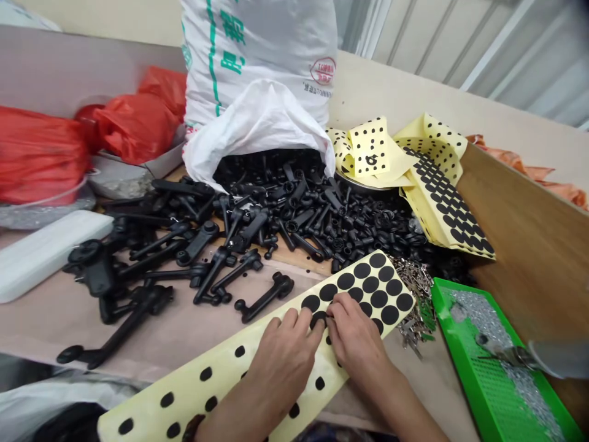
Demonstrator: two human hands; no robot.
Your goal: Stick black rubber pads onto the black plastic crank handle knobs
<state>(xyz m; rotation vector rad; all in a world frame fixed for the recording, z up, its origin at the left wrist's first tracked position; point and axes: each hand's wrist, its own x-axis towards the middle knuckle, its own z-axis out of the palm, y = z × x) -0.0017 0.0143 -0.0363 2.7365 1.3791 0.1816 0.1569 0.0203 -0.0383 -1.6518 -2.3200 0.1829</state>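
Observation:
A pale yellow sheet of round black stickers (pixel 257 334) lies slantwise in front of me; its right end carries rows of full discs, and smaller black dots mark the rest. My left hand (pixel 288 353) rests on the sheet with curled fingers, thumb and fingertips pressed at the edge of one black round sticker (pixel 317 318). From the right, my right hand (pixel 356 337) meets it, fingers bent and closed at the same sticker. Fingertips partly hide that sticker, so how far it is lifted cannot be seen. A black plastic crank handle (pixel 264 296) lies just beyond the sheet.
Several black crank handles (pixel 197 242) pile up at left, before an open white sack (pixel 262 116) spilling black parts. Small black parts (pixel 377 224), metal pieces (pixel 416 294) and used sticker sheets (pixel 442 196) sit right. A green tray (pixel 488 374) holds a tool (pixel 510 355).

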